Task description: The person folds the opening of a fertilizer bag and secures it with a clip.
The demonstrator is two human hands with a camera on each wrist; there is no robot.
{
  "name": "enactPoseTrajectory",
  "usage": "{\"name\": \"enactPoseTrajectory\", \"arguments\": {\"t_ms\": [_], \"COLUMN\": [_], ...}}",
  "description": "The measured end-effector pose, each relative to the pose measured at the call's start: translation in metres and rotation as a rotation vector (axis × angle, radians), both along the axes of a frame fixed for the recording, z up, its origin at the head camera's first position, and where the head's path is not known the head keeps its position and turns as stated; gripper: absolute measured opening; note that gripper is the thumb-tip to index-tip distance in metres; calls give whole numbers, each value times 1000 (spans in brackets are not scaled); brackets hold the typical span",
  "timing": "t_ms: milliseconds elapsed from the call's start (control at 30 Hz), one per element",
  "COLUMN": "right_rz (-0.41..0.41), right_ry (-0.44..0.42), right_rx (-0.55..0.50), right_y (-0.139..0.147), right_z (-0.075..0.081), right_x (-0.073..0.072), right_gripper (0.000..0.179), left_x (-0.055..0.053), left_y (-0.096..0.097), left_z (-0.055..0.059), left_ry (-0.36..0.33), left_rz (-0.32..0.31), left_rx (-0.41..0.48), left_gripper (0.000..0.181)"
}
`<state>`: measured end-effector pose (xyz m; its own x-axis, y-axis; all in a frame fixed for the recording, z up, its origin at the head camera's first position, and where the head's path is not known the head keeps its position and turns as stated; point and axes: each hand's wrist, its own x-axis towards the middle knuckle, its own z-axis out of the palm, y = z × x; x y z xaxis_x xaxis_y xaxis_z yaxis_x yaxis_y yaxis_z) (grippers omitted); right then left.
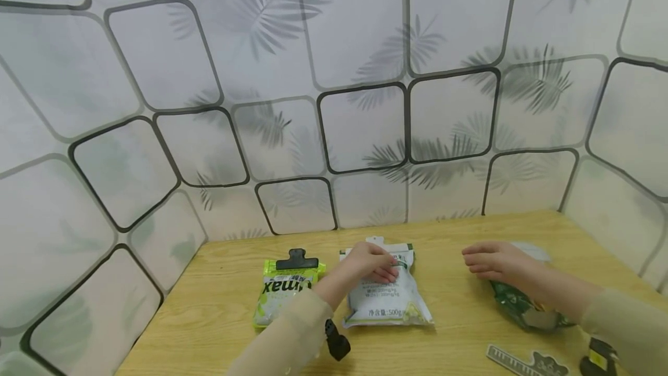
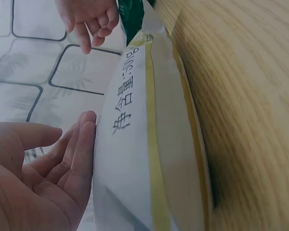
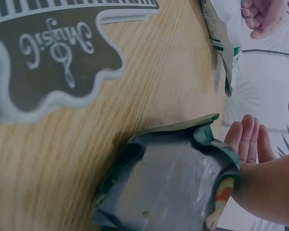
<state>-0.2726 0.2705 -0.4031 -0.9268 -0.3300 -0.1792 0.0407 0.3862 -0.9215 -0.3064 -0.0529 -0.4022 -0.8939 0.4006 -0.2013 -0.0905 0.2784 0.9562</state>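
Note:
A white bag [image 1: 386,303], printed with 500g, lies on the wooden table with a white clip [image 1: 374,240] at its top edge. My left hand [image 1: 367,263] rests on its upper part; the left wrist view shows the fingers relaxed, their tips against the bag's face. To the right lies a green bag [image 1: 527,309] with a silvery panel [image 3: 164,183] showing in the right wrist view. Over this bag is my right hand [image 1: 498,263], fingers extended, palm toward the left. The hand and forearm hide part of the green bag.
A yellow-green bag [image 1: 282,289] with a black clip [image 1: 297,259] on its top lies at the left. At the front right is a grey-and-white piano-key piece [image 3: 62,57] lettered Music. A patterned wall covering [image 1: 365,132] stands behind the table [image 1: 443,341].

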Motion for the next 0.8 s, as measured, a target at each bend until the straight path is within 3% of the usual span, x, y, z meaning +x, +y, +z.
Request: {"name": "enactPoseTrajectory", "arguments": {"t_ms": [333,633,800], "right_rz": [-18,-23,-12], "right_ry": [-19,37,23], "right_rx": [-11,-20,8], "right_y": [9,20,27], "right_z": [-3,0,3], "right_x": [1,5,7], "right_gripper": [68,66,66], "left_x": [-2,0,3], "left_y": [17,29,33], "left_z": [-1,-1,-1], "left_ry": [8,18,22], "left_rz": [-24,-33,-39], "left_rx": [-21,-24,-40], "left_gripper": [24,23,21]}}
